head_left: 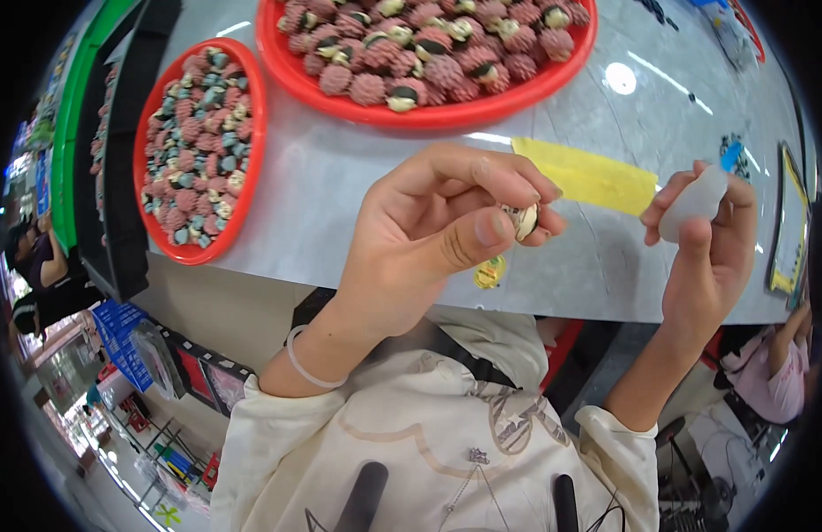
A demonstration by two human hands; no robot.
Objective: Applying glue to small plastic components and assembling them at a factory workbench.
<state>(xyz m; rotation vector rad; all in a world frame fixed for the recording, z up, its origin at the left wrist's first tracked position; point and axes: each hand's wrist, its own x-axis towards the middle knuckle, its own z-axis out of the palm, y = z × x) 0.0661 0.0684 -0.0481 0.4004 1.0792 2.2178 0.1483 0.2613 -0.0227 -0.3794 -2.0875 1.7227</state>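
My left hand (pixel 420 230) is raised over the near edge of the table, its thumb and fingers closed on a small rounded piece (pixel 523 222) with cream and dark parts. Much of that piece is covered by the fingertips. To the right, my right hand (pixel 708 239) grips a thin, whitish translucent flat piece (pixel 695 206) between thumb and fingers. Something bright blue (pixel 731 156) shows just above its upper end; whether the two are joined I cannot tell. A yellow strip (pixel 593 176) lies on the table between my hands. Below the left fingertips sits a small yellow round item (pixel 490 271).
A large red tray (pixel 482 115) of pink ridged pieces with cream and black parts stands ahead. Left of it, an oval red tray (pixel 258 133) holds smaller pink, cream and grey-blue pieces. Black crates (pixel 118 177) line the left side. Another person (pixel 770 377) sits at the right.
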